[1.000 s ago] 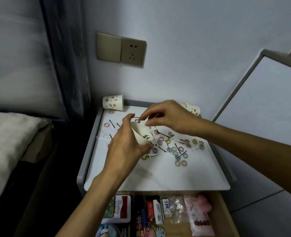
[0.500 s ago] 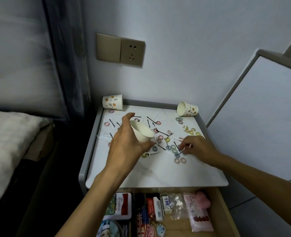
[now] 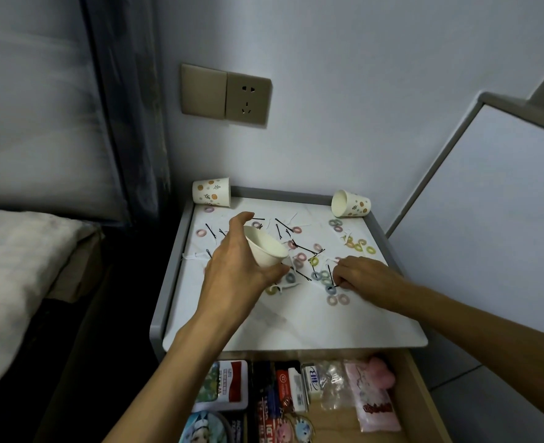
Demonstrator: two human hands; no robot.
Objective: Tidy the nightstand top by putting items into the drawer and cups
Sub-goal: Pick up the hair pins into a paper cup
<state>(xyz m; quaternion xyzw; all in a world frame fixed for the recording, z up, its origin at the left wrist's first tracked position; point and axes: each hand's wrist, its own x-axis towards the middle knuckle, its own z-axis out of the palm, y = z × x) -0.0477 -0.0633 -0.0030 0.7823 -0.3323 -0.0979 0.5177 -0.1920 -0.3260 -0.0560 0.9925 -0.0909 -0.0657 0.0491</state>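
Observation:
My left hand (image 3: pixel 232 270) grips a white paper cup (image 3: pixel 266 247), tilted with its mouth toward the back left, above the middle of the white nightstand top (image 3: pixel 296 324). My right hand (image 3: pixel 365 278) rests on the top to the right, fingertips pinching a black hairpin (image 3: pixel 330 275) among coloured hair ties (image 3: pixel 323 279). Several more hairpins (image 3: pixel 304 248) and ties lie scattered over the top. Below the front edge the drawer (image 3: pixel 424 394) stands open with packets inside.
A patterned cup (image 3: pixel 211 192) lies on its side at the back left corner, another patterned cup (image 3: pixel 350 204) at the back right. A bed (image 3: pixel 15 270) is to the left, a white cabinet door (image 3: pixel 494 219) to the right, and a wall socket (image 3: pixel 247 99) above.
My right hand left the cup's mouth and moved down to the right onto the hairpins and ties. My left hand kept holding the cup in nearly the same place.

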